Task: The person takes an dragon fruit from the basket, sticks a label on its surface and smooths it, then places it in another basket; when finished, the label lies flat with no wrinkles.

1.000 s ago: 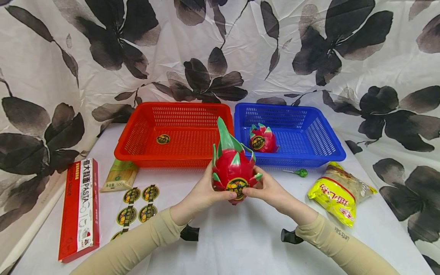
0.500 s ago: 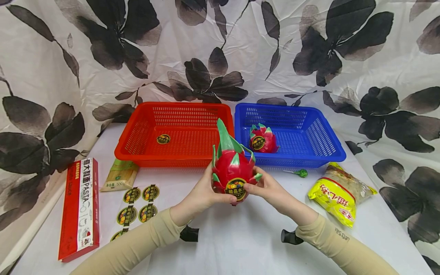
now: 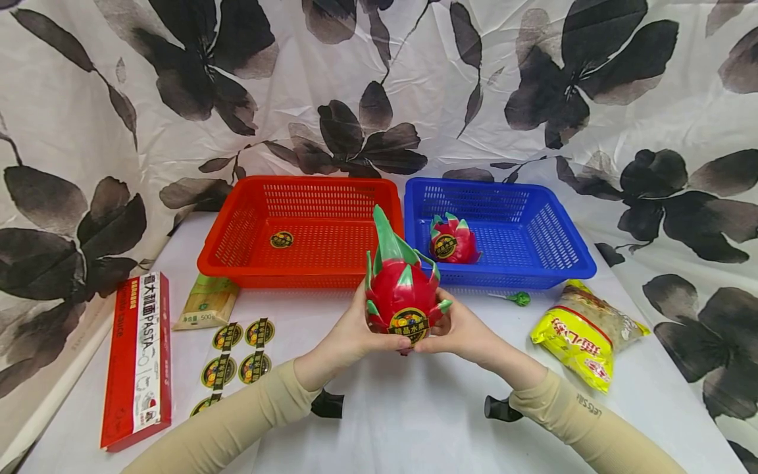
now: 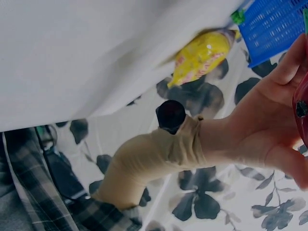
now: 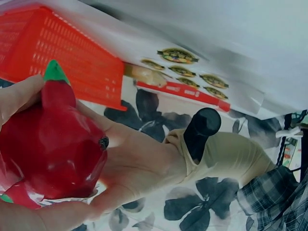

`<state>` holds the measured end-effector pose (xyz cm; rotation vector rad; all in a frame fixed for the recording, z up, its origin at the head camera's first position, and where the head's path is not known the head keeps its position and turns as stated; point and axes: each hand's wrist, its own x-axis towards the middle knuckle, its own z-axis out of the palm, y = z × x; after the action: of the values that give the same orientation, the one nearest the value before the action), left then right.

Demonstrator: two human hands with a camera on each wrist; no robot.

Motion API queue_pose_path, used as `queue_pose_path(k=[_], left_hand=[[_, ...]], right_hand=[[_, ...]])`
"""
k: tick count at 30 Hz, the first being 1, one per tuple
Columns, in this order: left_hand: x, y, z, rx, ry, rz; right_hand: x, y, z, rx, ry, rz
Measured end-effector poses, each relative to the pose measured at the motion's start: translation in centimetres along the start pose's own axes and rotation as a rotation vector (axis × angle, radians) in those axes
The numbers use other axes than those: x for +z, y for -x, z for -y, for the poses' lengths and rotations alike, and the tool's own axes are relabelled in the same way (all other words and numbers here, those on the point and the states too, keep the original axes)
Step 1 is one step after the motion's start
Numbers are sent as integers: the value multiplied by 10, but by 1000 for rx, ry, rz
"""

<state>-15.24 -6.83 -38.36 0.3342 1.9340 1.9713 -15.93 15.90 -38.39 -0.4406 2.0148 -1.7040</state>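
Note:
Both hands hold a large red dragon fruit point(image 3: 395, 289) with green-tipped scales over the white table, in front of the two baskets. My left hand point(image 3: 346, 329) grips its left side and my right hand point(image 3: 468, 332) its right side. Across its lower front is a round black-and-gold sticker point(image 3: 410, 325), with both thumb tips at the sticker's lower edge. The right wrist view shows the fruit's red underside point(image 5: 57, 144) with a dark stub; most fingers behind the fruit are hidden in the head view. A smaller dragon fruit point(image 3: 463, 245), also stickered, lies in the blue basket point(image 3: 533, 263).
Left of the blue basket stands a red basket point(image 3: 284, 276) with a round sticker point(image 3: 281, 239) on its floor. A sheet of stickers point(image 3: 237, 354), a noodle packet point(image 3: 207, 303) and a red pasta box point(image 3: 137, 362) lie left. A yellow bag point(image 3: 583, 336) and green lollipop point(image 3: 520, 298) lie right.
The right thumb has slid from the sticker's right side down to its lower edge. The sticker has turned slightly in view; both hands keep their places around the dragon fruit.

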Motion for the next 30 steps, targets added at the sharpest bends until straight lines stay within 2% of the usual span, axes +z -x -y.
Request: queue_pose_path(k=[8,12,18,30], left_hand=[[3,-1,3,57,-50,-21],[4,1,4,33,-93,-61],[3,2,2,21,-104,-59],[2,1,1,-3,-97,-59]], right_hand=[[3,0,1,-5,57,-43],[2,-1,2,-15,62,-33],[-1,0,2,4,23,13],[-2,0,3,42,52,-21]])
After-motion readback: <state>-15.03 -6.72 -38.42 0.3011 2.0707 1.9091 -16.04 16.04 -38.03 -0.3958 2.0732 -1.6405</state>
